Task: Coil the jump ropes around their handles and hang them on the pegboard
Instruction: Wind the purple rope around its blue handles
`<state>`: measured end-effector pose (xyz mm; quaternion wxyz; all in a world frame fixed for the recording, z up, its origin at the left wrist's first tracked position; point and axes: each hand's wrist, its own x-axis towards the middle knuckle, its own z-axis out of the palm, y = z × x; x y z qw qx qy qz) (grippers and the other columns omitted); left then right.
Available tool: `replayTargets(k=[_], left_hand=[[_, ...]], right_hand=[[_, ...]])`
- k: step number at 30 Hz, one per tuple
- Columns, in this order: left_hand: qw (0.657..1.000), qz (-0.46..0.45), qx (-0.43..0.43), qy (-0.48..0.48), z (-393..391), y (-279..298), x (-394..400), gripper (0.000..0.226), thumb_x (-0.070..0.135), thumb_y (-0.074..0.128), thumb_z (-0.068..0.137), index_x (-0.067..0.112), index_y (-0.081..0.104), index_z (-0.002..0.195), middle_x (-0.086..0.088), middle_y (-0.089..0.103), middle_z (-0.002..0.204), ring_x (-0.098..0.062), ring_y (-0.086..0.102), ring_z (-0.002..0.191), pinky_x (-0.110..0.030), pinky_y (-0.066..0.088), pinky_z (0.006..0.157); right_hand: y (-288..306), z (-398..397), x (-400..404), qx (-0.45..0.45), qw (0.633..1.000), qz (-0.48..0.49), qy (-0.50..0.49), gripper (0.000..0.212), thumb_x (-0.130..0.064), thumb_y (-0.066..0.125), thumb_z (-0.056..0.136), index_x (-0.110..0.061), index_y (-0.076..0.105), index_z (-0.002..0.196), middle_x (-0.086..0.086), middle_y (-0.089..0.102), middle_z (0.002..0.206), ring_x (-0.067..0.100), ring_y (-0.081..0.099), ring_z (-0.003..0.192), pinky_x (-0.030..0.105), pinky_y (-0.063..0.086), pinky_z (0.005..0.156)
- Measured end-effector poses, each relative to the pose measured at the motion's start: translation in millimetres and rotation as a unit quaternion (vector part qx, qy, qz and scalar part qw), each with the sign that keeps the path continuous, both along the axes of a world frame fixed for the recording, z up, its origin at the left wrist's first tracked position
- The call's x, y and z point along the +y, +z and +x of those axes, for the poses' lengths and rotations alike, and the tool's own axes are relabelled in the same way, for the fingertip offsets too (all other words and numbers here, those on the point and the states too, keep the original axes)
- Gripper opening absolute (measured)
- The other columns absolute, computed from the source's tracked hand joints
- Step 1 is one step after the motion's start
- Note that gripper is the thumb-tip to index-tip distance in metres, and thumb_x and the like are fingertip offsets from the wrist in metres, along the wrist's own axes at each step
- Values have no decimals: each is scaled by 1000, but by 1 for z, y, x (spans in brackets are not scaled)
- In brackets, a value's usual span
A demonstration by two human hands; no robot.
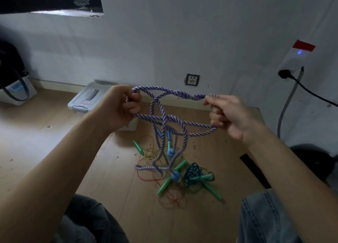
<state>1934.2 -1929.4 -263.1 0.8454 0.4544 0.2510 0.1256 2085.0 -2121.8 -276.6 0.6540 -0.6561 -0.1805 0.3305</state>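
the left hand and the right hand both have their fingers curled tight around loops of the purple twisted rope, held up between them above the wooden floor. its lower loops hang down over a pile of thin ropes with green handles lying on the floor.

Bare floor lies open to the left below the left hand, while straight beneath the purple rope a tangle of thin ropes and green handles clutters it, the grey box against the wall.
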Motion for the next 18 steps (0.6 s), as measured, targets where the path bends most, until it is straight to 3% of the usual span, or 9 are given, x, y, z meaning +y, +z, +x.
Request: replayTargets(k=[3, 5, 7, 9, 12, 13, 15, 18], left_hand=[[999, 42, 11, -20, -2, 0, 10, 23, 3, 23, 80, 16, 30, 62, 7, 40, 48, -2, 22, 28, -14, 18, 34], [996, 70, 14, -56, -2, -1, 8, 23, 4, 27, 83, 14, 37, 64, 6, 42, 53, -2, 24, 28, -13, 18, 33], [987, 119, 20, -108, 1, -6, -2, 23, 3, 45, 81, 8, 56, 62, 3, 46, 61, -1, 28, 30, -10, 23, 31], [969, 167, 19, -178, 4, -13, -19, 11, 6, 58, 76, 7, 68, 73, 2, 59, 65, 0, 34, 36, -10, 29, 33], [956, 187, 2, -227, 9, -25, -29, 15, 12, 60, 78, 6, 63, 91, 6, 59, 59, 0, 38, 41, -10, 34, 38], [954, 190, 3, -230, 10, -26, -28, 18, 15, 62, 77, 7, 64, 92, 7, 57, 58, -1, 39, 42, -10, 35, 39], [943, 222, 16, -246, 12, -27, -25, 23, 21, 67, 73, 10, 67, 93, 6, 57, 62, -2, 42, 46, -11, 38, 42], [887, 372, 91, -258, 13, -36, -18, 18, 22, 71, 73, 15, 66, 89, 0, 68, 77, -7, 58, 55, -13, 47, 50]], right_hand=[[-7, 2, -3, -210, 943, -237, 97, 10, -20, 63, 87, -11, 59, 88, -7, 50, 46, 5, 49, 35, 26, 50, 45], [-10, -5, -5, -239, 886, -327, 225, 15, -25, 69, 81, -15, 61, 90, -4, 63, 58, 5, 60, 45, 23, 51, 49], [-13, -15, -1, -247, 843, -337, 338, 25, -29, 71, 79, -20, 63, 101, 1, 69, 92, 6, 67, 68, 22, 55, 61], [-17, -26, 6, -259, 856, -273, 354, 39, -33, 73, 76, -26, 61, 112, -5, 64, 110, 8, 64, 95, 27, 53, 82], [-14, -29, 14, -198, 928, -127, 289, 38, -25, 72, 78, -17, 61, 114, 0, 67, 106, 11, 63, 97, 24, 50, 86], [-13, -28, 14, -178, 943, -100, 264, 32, -18, 70, 80, -10, 62, 111, 7, 68, 98, 15, 65, 88, 26, 51, 82], [-12, -26, 11, -181, 951, -108, 228, 20, -14, 66, 83, -2, 65, 99, 4, 62, 72, 12, 58, 64, 23, 50, 64], [-9, -18, 7, -234, 949, -150, 147, 7, -12, 62, 86, -11, 66, 80, -5, 50, 57, 9, 44, 51, 16, 39, 45]])
